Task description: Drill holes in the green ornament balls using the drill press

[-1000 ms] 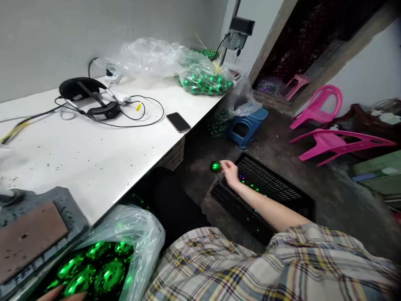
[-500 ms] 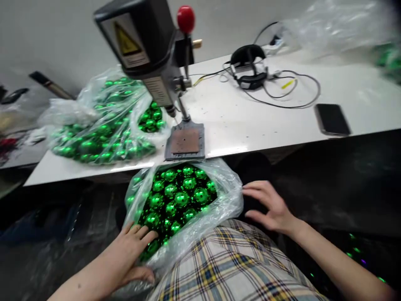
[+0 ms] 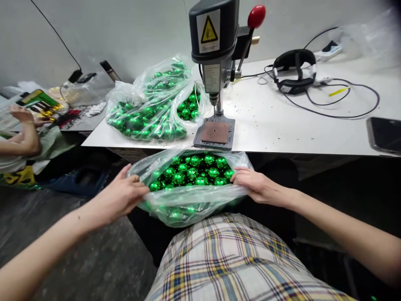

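Observation:
A clear plastic bag (image 3: 194, 198) rests on my lap against the table edge, its mouth spread wide. Inside it lie several shiny green baubles (image 3: 192, 173). My left hand (image 3: 125, 190) grips the bag's rim on the left, fingers curled over the plastic. On the opposite side my right hand (image 3: 258, 184) is closed on the rim, its fingertips over the edge by the baubles. Just beyond the bag stands a small drill press (image 3: 213, 54) with a red-knobbed lever (image 3: 257, 16) and a brown plate (image 3: 214, 132) on its base.
Another plastic bag of green baubles (image 3: 147, 110) lies on the white table (image 3: 282, 129), left of the drill. A black headset (image 3: 294, 71) with cables and a phone (image 3: 384, 134) are to the right. At far left, a co-worker's arm (image 3: 25, 133) shows beside another table.
My right hand has come in from beside the bag and taken its rim. My left hand has shifted up to the left rim. The view has swung left, and the bag's near side is raised.

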`<state>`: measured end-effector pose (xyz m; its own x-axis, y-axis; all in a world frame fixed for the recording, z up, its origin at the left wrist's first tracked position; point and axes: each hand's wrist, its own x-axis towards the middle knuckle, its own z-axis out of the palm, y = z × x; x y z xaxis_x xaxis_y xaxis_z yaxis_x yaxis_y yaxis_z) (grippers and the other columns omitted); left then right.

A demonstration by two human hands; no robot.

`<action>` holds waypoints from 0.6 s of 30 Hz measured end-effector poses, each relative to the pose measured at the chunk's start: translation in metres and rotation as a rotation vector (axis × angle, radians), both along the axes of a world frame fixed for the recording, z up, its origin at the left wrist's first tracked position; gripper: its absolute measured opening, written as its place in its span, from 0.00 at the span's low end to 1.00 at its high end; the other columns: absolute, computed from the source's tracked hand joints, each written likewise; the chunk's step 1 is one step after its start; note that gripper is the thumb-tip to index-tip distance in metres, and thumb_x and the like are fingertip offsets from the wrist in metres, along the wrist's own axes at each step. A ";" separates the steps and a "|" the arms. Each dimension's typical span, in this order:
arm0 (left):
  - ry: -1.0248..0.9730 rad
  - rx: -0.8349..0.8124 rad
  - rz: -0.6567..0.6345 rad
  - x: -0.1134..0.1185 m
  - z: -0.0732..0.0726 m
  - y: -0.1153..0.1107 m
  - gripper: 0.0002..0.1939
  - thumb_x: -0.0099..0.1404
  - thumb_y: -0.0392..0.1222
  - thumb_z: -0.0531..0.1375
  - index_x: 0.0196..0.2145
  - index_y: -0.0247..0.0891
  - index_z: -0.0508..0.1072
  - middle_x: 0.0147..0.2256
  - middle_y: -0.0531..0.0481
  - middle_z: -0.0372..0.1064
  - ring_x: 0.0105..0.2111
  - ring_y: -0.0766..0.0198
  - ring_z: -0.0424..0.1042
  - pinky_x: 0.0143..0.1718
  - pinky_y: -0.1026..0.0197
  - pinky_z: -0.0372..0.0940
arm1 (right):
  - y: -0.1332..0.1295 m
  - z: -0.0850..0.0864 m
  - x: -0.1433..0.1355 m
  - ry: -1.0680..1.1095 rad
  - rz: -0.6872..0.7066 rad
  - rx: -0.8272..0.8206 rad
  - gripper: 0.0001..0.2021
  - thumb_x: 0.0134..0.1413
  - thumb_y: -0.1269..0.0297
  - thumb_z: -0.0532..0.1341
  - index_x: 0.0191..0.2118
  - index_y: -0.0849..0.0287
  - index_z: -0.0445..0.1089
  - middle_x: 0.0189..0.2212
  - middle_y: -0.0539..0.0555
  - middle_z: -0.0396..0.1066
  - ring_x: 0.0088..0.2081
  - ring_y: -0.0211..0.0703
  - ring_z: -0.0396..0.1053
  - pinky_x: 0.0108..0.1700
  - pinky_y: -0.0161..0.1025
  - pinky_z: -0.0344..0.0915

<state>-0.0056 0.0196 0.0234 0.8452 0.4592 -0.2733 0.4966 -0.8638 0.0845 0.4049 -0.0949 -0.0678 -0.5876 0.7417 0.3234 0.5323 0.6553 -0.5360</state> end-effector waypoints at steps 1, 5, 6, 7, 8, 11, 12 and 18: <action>-0.041 0.000 -0.009 0.003 0.004 0.008 0.13 0.66 0.35 0.50 0.28 0.40 0.72 0.26 0.51 0.70 0.34 0.58 0.68 0.64 0.33 0.42 | -0.001 0.002 0.000 -0.009 -0.043 -0.018 0.17 0.51 0.82 0.49 0.42 0.58 0.65 0.36 0.54 0.72 0.40 0.41 0.70 0.61 0.50 0.62; -0.076 -0.041 -0.054 0.016 0.007 0.023 0.12 0.63 0.30 0.49 0.29 0.39 0.70 0.27 0.52 0.69 0.34 0.60 0.69 0.65 0.33 0.41 | -0.007 0.005 -0.003 -0.162 -0.107 -0.061 0.13 0.46 0.81 0.50 0.34 0.58 0.64 0.28 0.55 0.69 0.32 0.43 0.66 0.40 0.40 0.68; -0.079 -0.043 -0.068 0.018 0.008 0.022 0.12 0.62 0.30 0.49 0.29 0.39 0.70 0.27 0.53 0.69 0.35 0.60 0.69 0.65 0.32 0.38 | -0.006 0.008 -0.003 -0.197 -0.084 -0.072 0.12 0.46 0.81 0.50 0.33 0.58 0.63 0.27 0.54 0.68 0.30 0.43 0.65 0.36 0.38 0.66; -0.092 -0.046 -0.076 0.019 0.008 0.021 0.11 0.62 0.30 0.50 0.29 0.39 0.70 0.27 0.53 0.68 0.35 0.60 0.70 0.66 0.32 0.36 | -0.005 0.012 -0.003 -0.235 -0.066 -0.089 0.12 0.46 0.81 0.50 0.32 0.58 0.63 0.26 0.54 0.67 0.29 0.43 0.65 0.35 0.38 0.64; -0.110 -0.058 -0.073 0.020 0.010 0.020 0.11 0.62 0.30 0.50 0.29 0.39 0.70 0.26 0.53 0.68 0.35 0.60 0.70 0.66 0.34 0.35 | -0.002 0.016 -0.003 -0.284 -0.059 -0.110 0.12 0.46 0.81 0.50 0.32 0.58 0.63 0.25 0.54 0.67 0.29 0.43 0.65 0.35 0.38 0.63; -0.167 -0.121 -0.052 0.016 0.016 0.012 0.12 0.63 0.30 0.49 0.28 0.40 0.68 0.25 0.55 0.67 0.32 0.63 0.69 0.69 0.41 0.36 | 0.009 0.031 -0.002 -0.473 -0.004 -0.200 0.12 0.48 0.81 0.50 0.34 0.58 0.63 0.25 0.54 0.66 0.29 0.44 0.66 0.33 0.37 0.58; -0.177 -0.111 -0.045 0.014 0.018 0.010 0.12 0.64 0.30 0.50 0.28 0.39 0.68 0.26 0.55 0.68 0.33 0.63 0.70 0.69 0.41 0.34 | 0.013 0.035 -0.001 -0.510 0.030 -0.232 0.11 0.49 0.81 0.51 0.34 0.58 0.63 0.25 0.53 0.66 0.29 0.43 0.65 0.33 0.36 0.57; -0.135 -0.119 -0.028 0.009 0.014 -0.006 0.12 0.68 0.33 0.50 0.29 0.38 0.70 0.28 0.55 0.68 0.36 0.64 0.69 0.68 0.38 0.31 | 0.029 0.050 0.004 -0.417 0.205 -0.661 0.02 0.55 0.68 0.61 0.34 0.59 0.67 0.24 0.48 0.64 0.26 0.37 0.61 0.29 0.33 0.54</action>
